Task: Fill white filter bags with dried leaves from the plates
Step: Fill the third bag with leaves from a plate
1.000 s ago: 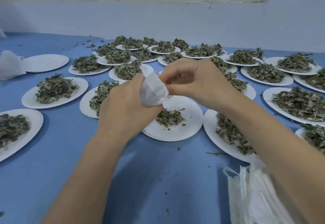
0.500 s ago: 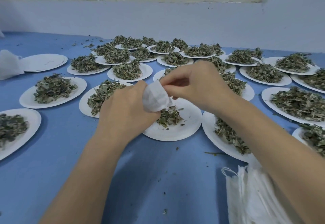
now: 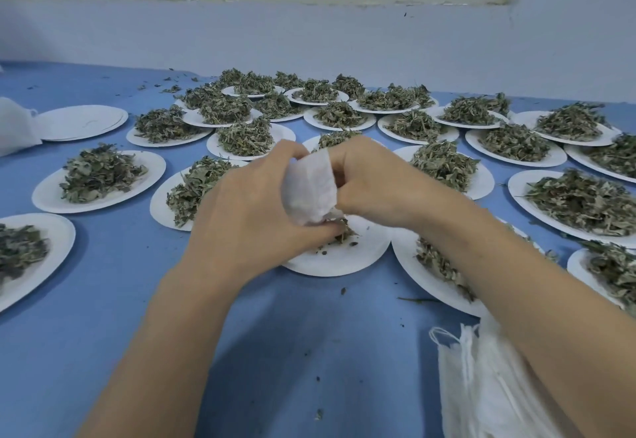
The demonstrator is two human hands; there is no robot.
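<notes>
Now the left hand (image 3: 251, 207) grips the filter bag (image 3: 309, 189) upright over the near plate (image 3: 344, 258), while the right hand (image 3: 371, 183) pinches its rim; the last leaves (image 3: 339, 234) lie directly beneath, nearest the left fingertips.

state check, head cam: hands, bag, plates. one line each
left hand: grips filter bag
right hand: pinches bag's top edge
filter bag: held over near plate, crumpled
near plate: few leaves left
stacked plates: bare, far left
spare bags: piled, unfilled
</notes>
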